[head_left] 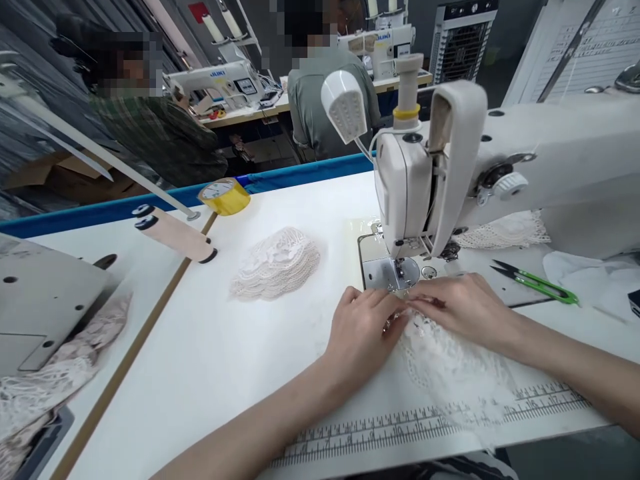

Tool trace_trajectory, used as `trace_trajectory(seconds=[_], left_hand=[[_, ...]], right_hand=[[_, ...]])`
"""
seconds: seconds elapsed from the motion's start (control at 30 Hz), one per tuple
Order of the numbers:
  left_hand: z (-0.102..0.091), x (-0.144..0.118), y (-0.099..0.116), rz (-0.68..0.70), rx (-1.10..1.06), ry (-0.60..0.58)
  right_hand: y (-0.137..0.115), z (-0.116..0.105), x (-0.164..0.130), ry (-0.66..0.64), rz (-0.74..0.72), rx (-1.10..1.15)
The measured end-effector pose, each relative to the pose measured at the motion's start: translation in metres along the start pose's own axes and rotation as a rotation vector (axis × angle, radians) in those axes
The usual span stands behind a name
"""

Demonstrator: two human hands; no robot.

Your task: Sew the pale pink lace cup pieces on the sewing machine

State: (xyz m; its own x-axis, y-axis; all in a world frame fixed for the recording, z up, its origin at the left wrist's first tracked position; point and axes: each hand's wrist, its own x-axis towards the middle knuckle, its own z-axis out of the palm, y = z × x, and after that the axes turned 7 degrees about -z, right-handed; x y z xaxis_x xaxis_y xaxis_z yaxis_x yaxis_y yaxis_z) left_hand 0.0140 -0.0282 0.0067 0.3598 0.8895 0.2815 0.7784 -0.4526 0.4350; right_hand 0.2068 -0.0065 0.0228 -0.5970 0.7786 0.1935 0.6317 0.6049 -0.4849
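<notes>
Close in front of the needle plate of a white sewing machine, my left hand and my right hand meet with fingertips pinched together. Both grip the top edge of a piece of white lace, which spreads down over the table below my right hand. The fingers cover the gripped edge, so its exact lie under the presser foot is hidden. To the left of my hands lies a layered stack of cream lace pieces.
Green thread snips lie right of the needle. Thread cones and a yellow tape roll are at the back left. A printed ruler runs along the front edge. Another machine stands at left; two people sit beyond the table.
</notes>
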Motion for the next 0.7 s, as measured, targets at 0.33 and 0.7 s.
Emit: trace_trajectory(seconds=[0.33,0.7], left_hand=[[-0.002,-0.014,0.001,0.387,0.339,0.175],[0.001,-0.007,0.000,0.298,0.305,0.092]], right_hand=[[0.015,0.009,0.003,0.116,0.006,-0.244],[0.019,0.008,-0.010,0.152,-0.138,-0.513]])
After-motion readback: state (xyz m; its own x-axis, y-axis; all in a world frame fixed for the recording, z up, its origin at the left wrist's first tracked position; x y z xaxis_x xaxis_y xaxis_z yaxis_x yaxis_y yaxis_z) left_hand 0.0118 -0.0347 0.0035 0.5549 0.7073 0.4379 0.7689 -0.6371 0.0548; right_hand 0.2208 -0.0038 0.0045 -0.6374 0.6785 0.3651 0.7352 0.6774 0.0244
